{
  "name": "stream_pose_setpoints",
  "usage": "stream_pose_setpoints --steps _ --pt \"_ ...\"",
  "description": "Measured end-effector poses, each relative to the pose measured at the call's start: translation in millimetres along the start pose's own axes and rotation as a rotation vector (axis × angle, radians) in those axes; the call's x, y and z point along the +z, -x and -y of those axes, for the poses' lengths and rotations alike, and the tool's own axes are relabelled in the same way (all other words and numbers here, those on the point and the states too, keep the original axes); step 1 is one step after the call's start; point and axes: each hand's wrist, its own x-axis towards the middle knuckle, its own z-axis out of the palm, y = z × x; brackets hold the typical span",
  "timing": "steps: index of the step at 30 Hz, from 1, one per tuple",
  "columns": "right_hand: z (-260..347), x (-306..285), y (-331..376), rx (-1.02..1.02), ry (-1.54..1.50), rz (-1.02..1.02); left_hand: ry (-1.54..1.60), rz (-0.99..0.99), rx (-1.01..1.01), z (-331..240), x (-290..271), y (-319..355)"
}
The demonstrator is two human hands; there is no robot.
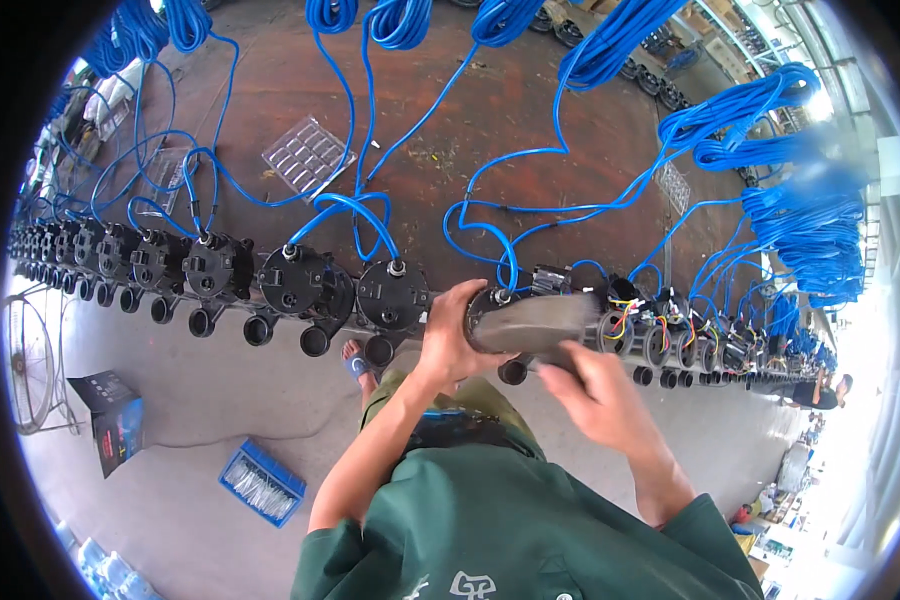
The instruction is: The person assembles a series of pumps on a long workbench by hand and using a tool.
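Observation:
My left hand (451, 335) grips the near end of a dark cylindrical pump body (535, 322) that lies in a long row of black pumps on a bench edge. My right hand (600, 385) is just below and right of that body, fingers curled at its underside, blurred by motion. A blue cable (490, 235) runs from the top of this pump across the brown bench (450, 120). To the left stand finished black pumps (305, 285) with round outlets. To the right are open pumps with coloured wires (635, 322) showing.
Coils of blue cable (800, 200) hang along the bench's far side. A clear plastic tray (305, 152) lies on the bench. On the grey floor sit a blue crate (260, 482), a dark box (110, 415) and a fan (35, 360). Another person (820, 388) stands far right.

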Motion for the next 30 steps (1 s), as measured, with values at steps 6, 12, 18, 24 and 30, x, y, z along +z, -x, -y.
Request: stream_pose_setpoints --steps 6,12,18,24,30 --pt "-62 23 20 -0.035 0.12 -0.352 0.037 0.013 0.019 -10 2 -5" --pt "-11 -1 10 0.14 -0.025 -0.003 0.039 0.025 -0.026 -5 -4 -1" --pt "-12 34 -4 -0.142 0.198 -0.129 0.027 0.04 0.029 4 6 0" --pt "-20 6 7 0.105 -0.119 -0.01 0.068 0.07 -0.079 -10 1 -4" --pt "-50 9 16 0.151 0.104 -0.25 0.06 0.06 -0.056 -6 9 -6"
